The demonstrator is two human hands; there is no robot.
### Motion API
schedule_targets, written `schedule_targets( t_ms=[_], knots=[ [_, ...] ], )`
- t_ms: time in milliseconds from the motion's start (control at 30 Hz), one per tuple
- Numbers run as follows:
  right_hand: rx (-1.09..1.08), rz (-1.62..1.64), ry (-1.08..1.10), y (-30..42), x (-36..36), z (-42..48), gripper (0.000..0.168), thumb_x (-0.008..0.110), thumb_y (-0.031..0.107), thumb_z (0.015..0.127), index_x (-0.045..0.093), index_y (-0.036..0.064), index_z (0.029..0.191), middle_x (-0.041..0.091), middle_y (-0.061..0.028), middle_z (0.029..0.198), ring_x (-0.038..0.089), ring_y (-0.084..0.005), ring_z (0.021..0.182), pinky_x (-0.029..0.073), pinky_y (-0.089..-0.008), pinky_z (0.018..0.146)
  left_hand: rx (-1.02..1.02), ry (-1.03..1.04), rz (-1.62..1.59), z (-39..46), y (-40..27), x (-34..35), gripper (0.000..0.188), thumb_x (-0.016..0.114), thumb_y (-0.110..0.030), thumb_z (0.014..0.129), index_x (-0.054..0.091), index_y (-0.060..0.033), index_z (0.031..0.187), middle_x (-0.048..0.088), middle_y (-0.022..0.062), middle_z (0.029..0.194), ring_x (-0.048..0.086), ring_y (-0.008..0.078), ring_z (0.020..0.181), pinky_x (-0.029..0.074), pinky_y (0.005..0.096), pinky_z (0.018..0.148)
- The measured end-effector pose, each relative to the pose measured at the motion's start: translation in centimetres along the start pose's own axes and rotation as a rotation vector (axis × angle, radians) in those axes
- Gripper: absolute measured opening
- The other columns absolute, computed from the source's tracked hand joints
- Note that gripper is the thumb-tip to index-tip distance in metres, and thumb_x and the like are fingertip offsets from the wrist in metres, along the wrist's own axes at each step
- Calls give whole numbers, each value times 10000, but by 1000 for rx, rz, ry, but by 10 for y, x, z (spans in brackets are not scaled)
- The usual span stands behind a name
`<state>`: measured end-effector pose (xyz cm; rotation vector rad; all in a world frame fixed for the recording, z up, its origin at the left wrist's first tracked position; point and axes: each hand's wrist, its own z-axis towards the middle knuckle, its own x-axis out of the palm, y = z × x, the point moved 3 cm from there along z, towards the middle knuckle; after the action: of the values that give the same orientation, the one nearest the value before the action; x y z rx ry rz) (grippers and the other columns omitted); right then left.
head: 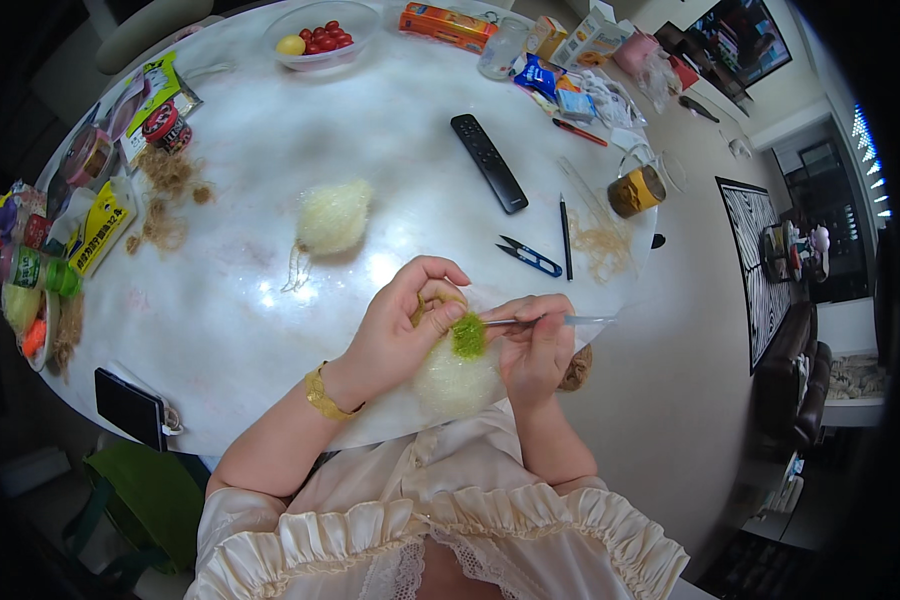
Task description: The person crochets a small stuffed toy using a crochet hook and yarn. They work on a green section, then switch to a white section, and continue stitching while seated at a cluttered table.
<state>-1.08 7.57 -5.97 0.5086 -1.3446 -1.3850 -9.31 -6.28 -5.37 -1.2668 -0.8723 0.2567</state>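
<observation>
My left hand (412, 322) pinches a small piece of fuzzy green crochet work (468, 336), with green yarn running over its fingers. My right hand (536, 337) grips a crochet hook (517, 322) with a clear handle, its metal shaft reaching the green piece. Just below both hands lies a pale cream, fluffy mass of yarn (457, 382), partly covered by the left hand. A second pale fluffy ball (335, 217) with a loose tail rests farther up the table. Thread snips (529, 256) and a black pen (565, 236) lie above my right hand.
The marble-look table (255, 300) holds a black remote control (489, 163), a glass cup (636, 191) at the right edge, a bowl of red and yellow fruit (321, 37), brown yarn scraps (166, 202), a green-capped bottle (37, 271), and a power bank or phone (130, 407) at lower left.
</observation>
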Motion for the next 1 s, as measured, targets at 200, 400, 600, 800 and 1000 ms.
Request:
schedule_targets(
  t_ms=[200, 400, 600, 800, 1000],
  knots=[
    [8, 21, 149, 5, 6, 7, 375, 306, 362, 1033, 421, 12, 961, 587, -185, 821, 627, -241, 690, 562, -338, 570, -100, 38, -146, 1, 6, 0, 222, 529, -124, 970, 422, -56, 1152, 563, 10, 851, 506, 58, 774, 413, 211, 706],
    [147, 231, 117, -2, 20, 28, 419, 271, 391, 1038, 417, 45, 851, 524, -127, 658, 438, -138, 434, 382, -215, 390, -89, 44, -244, 1, 10, 2, 205, 506, -111, 979, 417, -59, 1155, 568, 16, 855, 511, 63, 806, 416, 217, 739],
    [280, 216, -10, -5, 34, 40, 481, 240, 422, 1040, 400, 92, 728, 458, -76, 533, 312, -88, 371, 221, -202, 338, -54, 52, -292, 2, 10, 2, 227, 534, -145, 971, 421, -67, 1152, 587, 11, 854, 487, 48, 744, 377, 193, 650],
    [333, 309, 14, -10, 39, 44, 493, 248, 431, 1038, 387, 110, 691, 422, -58, 495, 274, -95, 357, 215, -218, 341, -141, -18, -384, 2, 14, -4, 290, 588, -197, 948, 432, -61, 1151, 578, -7, 826, 432, 24, 654, 295, 156, 542],
    [344, 336, 24, -7, 40, 35, 486, 261, 437, 1035, 385, 112, 696, 391, -50, 483, 255, -100, 353, 239, -238, 379, -142, -15, -473, 6, 19, -10, 328, 610, -201, 929, 432, -58, 1164, 549, -31, 824, 420, 6, 679, 285, 142, 543]
  ],
)
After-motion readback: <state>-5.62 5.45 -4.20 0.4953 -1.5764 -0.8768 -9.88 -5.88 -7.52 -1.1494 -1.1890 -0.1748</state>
